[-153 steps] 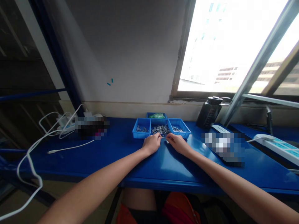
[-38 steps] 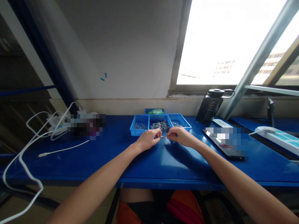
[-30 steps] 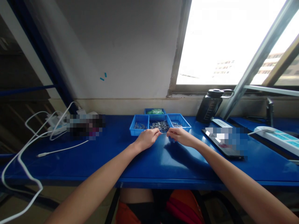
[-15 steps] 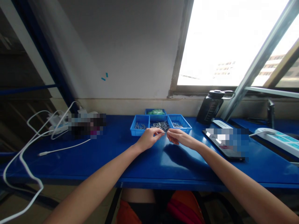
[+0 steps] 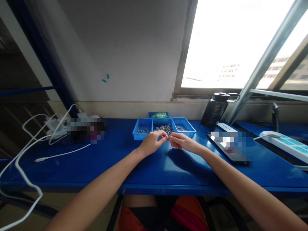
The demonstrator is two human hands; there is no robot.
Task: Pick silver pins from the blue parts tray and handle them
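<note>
My left hand (image 5: 151,141) is pinched narrow on a small shiny metal-looking piece (image 5: 167,135); my right hand (image 5: 184,142) meets it at the fingertips, fingers straight and close together, though I can't tell whether they grip it. The piece sits just short of a blue plastic middle tray (image 5: 161,121) at twelve o'clock. I'd judge the work partway: this piece is not yet set down, and the dense heap of slim silvery metal pins (image 5: 166,127) looks like most of what is left; which pins are done, I can't tell. I count four trays: the middle one, a blue rectangular left tray (image 5: 139,137) at ten, a blue rectangular right tray (image 5: 180,120) at two, both more sparsely filled with pins, and a blue back tray (image 5: 151,114) of green bits (image 5: 160,115) farther out at twelve. One piece is at my fingers; the pins are too small to count. There is one black bottle (image 5: 214,110) at two.
</note>
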